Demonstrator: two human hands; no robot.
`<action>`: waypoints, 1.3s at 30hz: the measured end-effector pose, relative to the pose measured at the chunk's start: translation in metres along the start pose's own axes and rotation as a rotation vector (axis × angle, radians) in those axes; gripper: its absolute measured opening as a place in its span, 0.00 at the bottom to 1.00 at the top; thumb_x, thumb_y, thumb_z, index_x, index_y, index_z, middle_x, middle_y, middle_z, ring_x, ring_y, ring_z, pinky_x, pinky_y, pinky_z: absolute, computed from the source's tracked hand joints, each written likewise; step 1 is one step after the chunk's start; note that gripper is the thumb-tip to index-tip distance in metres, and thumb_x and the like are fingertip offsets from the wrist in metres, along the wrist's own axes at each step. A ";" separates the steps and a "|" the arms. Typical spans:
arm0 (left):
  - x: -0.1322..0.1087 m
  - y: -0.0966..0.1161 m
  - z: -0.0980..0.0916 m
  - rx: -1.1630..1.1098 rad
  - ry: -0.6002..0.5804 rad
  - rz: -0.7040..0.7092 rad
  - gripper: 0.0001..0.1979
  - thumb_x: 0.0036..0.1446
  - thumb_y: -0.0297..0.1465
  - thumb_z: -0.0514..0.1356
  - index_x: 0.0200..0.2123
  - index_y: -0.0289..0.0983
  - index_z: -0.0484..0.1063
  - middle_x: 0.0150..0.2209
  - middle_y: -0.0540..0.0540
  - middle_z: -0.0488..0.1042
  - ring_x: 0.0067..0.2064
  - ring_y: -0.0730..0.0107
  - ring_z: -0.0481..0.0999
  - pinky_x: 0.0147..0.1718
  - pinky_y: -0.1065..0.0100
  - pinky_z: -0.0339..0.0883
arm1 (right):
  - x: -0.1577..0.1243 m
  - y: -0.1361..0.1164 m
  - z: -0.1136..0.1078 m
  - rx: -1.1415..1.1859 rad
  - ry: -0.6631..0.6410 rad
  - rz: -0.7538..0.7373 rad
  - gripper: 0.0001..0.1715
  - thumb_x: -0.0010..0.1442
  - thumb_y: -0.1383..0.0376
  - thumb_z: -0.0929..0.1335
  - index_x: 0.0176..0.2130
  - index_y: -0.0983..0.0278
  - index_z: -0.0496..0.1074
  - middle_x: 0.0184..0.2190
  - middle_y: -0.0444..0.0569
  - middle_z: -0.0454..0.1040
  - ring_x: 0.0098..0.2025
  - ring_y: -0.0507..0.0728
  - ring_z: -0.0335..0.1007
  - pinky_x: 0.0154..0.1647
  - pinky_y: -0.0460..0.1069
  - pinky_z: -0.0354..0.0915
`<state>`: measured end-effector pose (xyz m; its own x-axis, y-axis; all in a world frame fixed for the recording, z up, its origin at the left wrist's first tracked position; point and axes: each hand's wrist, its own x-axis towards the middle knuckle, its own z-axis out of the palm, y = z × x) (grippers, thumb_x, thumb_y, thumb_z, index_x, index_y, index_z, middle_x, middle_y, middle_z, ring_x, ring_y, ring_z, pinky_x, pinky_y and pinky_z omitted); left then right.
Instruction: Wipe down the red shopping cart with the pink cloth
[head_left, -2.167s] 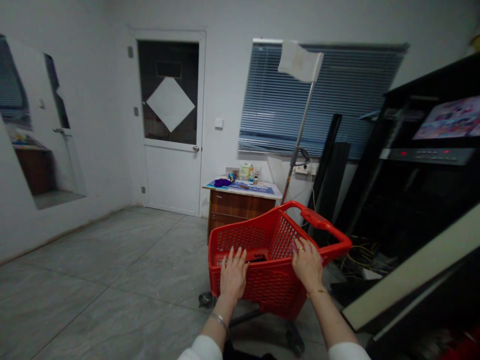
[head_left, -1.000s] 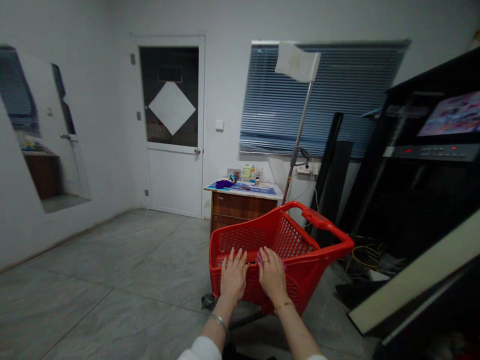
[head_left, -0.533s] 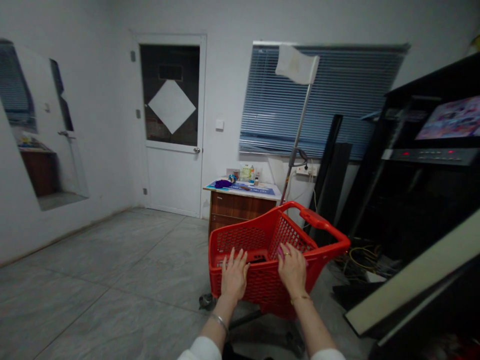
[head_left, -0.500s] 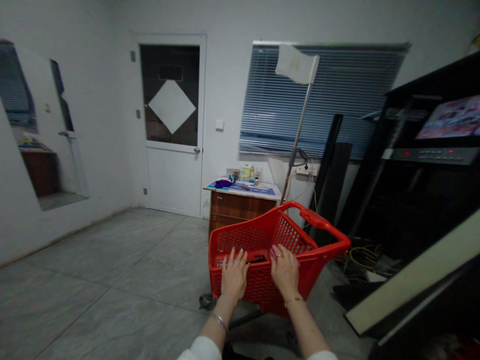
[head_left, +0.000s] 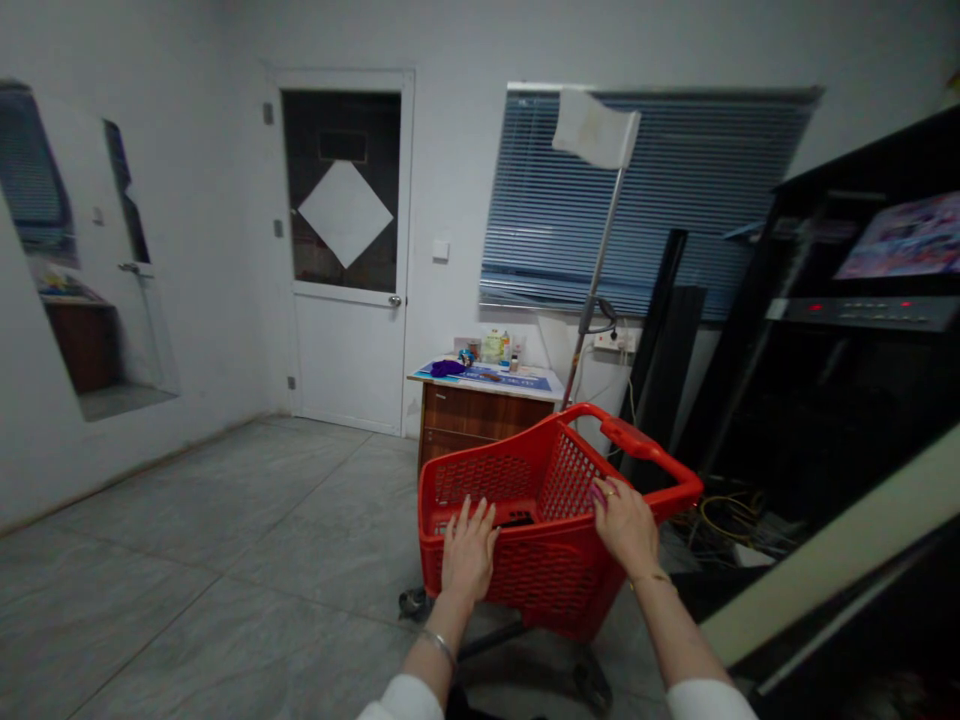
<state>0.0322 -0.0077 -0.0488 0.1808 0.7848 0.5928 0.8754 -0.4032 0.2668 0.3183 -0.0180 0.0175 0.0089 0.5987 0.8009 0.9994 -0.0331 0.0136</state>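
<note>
A red plastic shopping cart (head_left: 517,575) stands side-on in front of me, its grid-walled basket facing up. My left hand (head_left: 469,550) rests on the near rim, fingers stretched and spread over the edge towards the inside. Further right along that same rim, my right hand (head_left: 626,525) is closed on a small pink cloth (head_left: 598,494), pressed against the edge near the cart's handle end. Most of the cloth is hidden under the fingers. The red push handle (head_left: 637,440) rises beyond my right hand.
Behind the cart is a wooden cabinet (head_left: 487,410) with bottles and a purple cloth (head_left: 448,368) on top. A flag pole (head_left: 600,250) leans beside it. Cables (head_left: 727,515) and a pale board (head_left: 825,550) lie right. A white door (head_left: 345,360) and mirror are left.
My right hand has slid the pink cloth rightward along the cart's near rim, towards the handle end. My left hand stays in place on the rim.
</note>
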 end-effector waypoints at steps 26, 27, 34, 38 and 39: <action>-0.003 0.006 -0.004 -0.023 -0.008 -0.022 0.20 0.68 0.37 0.47 0.60 0.49 0.66 0.63 0.52 0.66 0.68 0.59 0.56 0.62 0.49 0.56 | -0.019 -0.037 0.001 0.026 0.069 0.031 0.18 0.65 0.63 0.61 0.50 0.65 0.73 0.50 0.56 0.73 0.50 0.60 0.65 0.53 0.55 0.60; -0.003 0.006 -0.003 -0.020 -0.010 -0.021 0.20 0.68 0.37 0.47 0.60 0.50 0.66 0.63 0.52 0.65 0.68 0.59 0.56 0.62 0.49 0.56 | -0.025 -0.056 0.005 0.056 0.062 0.018 0.18 0.66 0.63 0.61 0.51 0.65 0.73 0.50 0.56 0.72 0.51 0.60 0.65 0.54 0.55 0.60; -0.003 -0.001 -0.005 0.004 -0.002 0.001 0.20 0.68 0.38 0.48 0.61 0.49 0.65 0.63 0.51 0.66 0.68 0.59 0.56 0.61 0.51 0.57 | -0.047 -0.133 0.016 0.245 -0.029 -0.090 0.20 0.68 0.63 0.59 0.56 0.62 0.69 0.53 0.55 0.71 0.54 0.59 0.64 0.56 0.54 0.60; -0.002 -0.003 -0.006 -0.021 -0.019 0.006 0.20 0.69 0.38 0.47 0.61 0.49 0.65 0.64 0.52 0.65 0.68 0.60 0.56 0.61 0.52 0.57 | -0.029 -0.070 0.005 0.154 -0.064 -0.098 0.20 0.68 0.62 0.59 0.55 0.63 0.70 0.53 0.56 0.71 0.53 0.59 0.65 0.55 0.54 0.60; -0.002 -0.002 -0.006 -0.027 -0.019 0.003 0.20 0.69 0.38 0.47 0.61 0.49 0.65 0.64 0.52 0.65 0.68 0.60 0.56 0.62 0.52 0.57 | -0.023 -0.049 0.001 0.112 -0.052 -0.073 0.20 0.67 0.62 0.60 0.54 0.63 0.71 0.52 0.56 0.72 0.53 0.59 0.65 0.55 0.54 0.61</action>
<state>0.0271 -0.0114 -0.0459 0.1923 0.7922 0.5791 0.8626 -0.4179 0.2852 0.2694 -0.0294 -0.0018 -0.0649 0.6372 0.7680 0.9950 0.0999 0.0012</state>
